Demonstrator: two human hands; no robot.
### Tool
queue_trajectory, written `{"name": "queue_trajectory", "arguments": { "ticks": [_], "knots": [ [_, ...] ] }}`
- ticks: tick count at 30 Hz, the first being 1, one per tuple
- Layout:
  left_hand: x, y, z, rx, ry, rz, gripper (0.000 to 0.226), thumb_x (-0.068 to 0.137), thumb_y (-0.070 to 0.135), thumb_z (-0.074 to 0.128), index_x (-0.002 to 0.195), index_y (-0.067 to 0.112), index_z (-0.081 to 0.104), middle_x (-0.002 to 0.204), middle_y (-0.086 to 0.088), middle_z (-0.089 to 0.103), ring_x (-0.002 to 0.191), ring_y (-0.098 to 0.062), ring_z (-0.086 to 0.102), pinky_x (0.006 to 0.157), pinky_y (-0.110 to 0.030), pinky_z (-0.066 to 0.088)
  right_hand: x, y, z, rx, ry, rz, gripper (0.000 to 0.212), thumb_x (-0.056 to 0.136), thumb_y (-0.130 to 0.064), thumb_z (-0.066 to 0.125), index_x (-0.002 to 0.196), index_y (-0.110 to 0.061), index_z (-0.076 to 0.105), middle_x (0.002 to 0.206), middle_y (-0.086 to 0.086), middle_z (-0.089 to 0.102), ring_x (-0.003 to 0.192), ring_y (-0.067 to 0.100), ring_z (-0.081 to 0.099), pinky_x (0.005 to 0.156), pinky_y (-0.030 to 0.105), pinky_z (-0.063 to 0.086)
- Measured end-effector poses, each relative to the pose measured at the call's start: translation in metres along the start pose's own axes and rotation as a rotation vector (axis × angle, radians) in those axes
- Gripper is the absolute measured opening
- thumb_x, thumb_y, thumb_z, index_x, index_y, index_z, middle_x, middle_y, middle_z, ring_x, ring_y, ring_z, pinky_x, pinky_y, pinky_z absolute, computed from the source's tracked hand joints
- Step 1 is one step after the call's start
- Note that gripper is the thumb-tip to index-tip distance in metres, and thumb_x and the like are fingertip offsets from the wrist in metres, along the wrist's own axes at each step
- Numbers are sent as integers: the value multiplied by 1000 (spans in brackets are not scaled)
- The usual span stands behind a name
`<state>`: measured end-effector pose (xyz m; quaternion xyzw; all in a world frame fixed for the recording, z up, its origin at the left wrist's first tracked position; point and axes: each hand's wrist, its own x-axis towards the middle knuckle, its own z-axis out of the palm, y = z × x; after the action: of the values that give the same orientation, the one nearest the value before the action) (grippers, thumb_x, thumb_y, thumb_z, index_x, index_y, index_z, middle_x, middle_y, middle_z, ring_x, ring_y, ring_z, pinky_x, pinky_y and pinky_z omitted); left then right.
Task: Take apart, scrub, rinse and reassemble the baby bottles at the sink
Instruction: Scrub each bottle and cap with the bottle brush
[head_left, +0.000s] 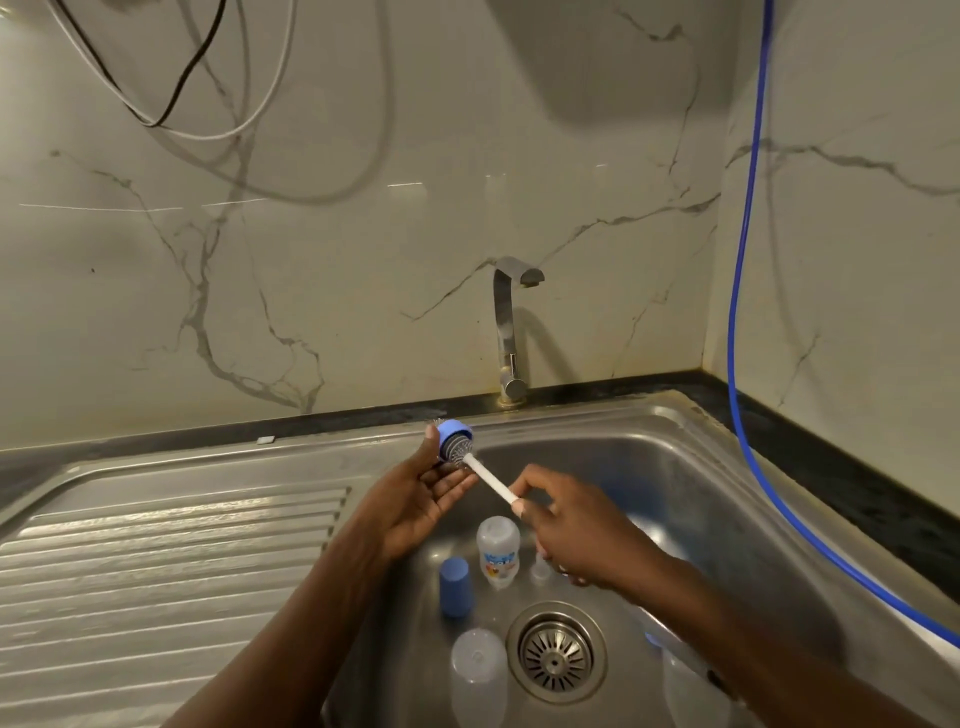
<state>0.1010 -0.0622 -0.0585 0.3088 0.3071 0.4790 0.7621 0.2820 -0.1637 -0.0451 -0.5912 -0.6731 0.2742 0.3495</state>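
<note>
Two hands mid-frame | left hand (415, 501) pinches blue collar (453, 432) | right hand (576, 530) grips brush (487, 477) | risk: hard scrubbing could pop collar into sink (685, 499)

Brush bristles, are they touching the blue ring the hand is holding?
Touching. The head view shows the brush bristles pushed inside the blue ring, which the left hand grips; the right hand holds the brush handle.

Brushed steel sink (701, 467); glossy marble wall (363, 234); translucent plastic bottle (497, 551).
</note>
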Motion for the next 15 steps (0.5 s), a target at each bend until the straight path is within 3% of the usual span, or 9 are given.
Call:
{"name": "queue_trajectory", "arguments": {
  "ticks": [3,6,8,10,12,15],
  "knots": [
    [-7,6,-3,-208,-172,-7,51,88,32,53,122,-5,61,113,-24,70,97,-33,73,78,-40,62,-3,-11,-8,641,-314,190,11,102,-25,46,105,-23,56,59,-3,48,41,4,34,33,15,27],
    [-8,7,-5,-171,-200,-11,49,92,33,48,127,0,61,120,-21,68,103,-33,70,82,-42,61,-3,-13,-15,875,-432,255,19,103,-22,44,116,-18,57,62,0,45,42,4,31,34,14,26],
    [-2,3,-6,7,-56,28,44,98,30,47,129,0,57,105,-18,72,93,-28,71,78,-37,62,-2,-14,-8,713,-304,250,18,103,-23,44,116,-17,55,62,0,48,42,5,35,34,17,29],
    [4,1,-7,154,64,75,39,102,24,47,129,-3,55,87,-13,71,80,-22,70,74,-31,60,-3,-12,-1,188,-55,126,11,101,-27,46,105,-20,55,66,-1,54,48,8,45,41,25,38],
    [5,1,-5,178,78,62,44,101,34,49,124,-2,58,92,-15,74,83,-24,73,70,-31,60,-2,-5,2,-257,115,-44,10,101,-27,46,101,-20,53,74,-3,56,62,10,52,58,31,44],
    [5,2,-1,159,45,18,61,88,51,58,118,-2,59,100,-21,74,89,-28,74,69,-32,62,-4,-4,1,-324,116,-100,11,101,-28,45,104,-20,53,76,-2,56,63,11,53,55,25,41]
  ]
}}
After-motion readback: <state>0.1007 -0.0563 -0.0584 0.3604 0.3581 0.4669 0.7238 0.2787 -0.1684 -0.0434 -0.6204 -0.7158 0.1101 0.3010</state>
